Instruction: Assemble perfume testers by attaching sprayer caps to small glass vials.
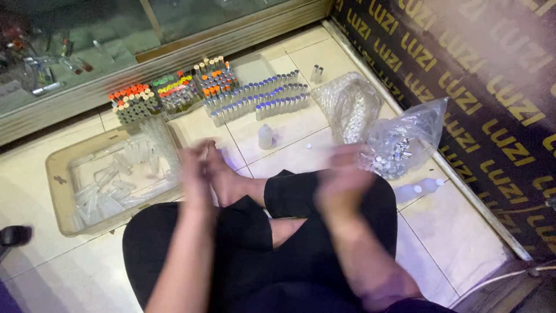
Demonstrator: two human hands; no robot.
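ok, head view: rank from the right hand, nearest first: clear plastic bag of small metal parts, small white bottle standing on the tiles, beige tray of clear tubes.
From the blurred right hand:
1. Clear plastic bag of small metal parts, just beyond it on its right, at the fingertips.
2. Small white bottle, standing on the tiles ahead and to the left.
3. Beige tray of clear tubes, far left, past the left hand.

Take the small white bottle (265, 137) standing on the tiled floor (52, 261) as your landmark. Behind it you see rows of blue-capped vials (272, 93); to their left, orange- and yellow-capped vials (168, 93). Further behind runs a glass display case (69, 40). Far left, a black shoe (14, 235).
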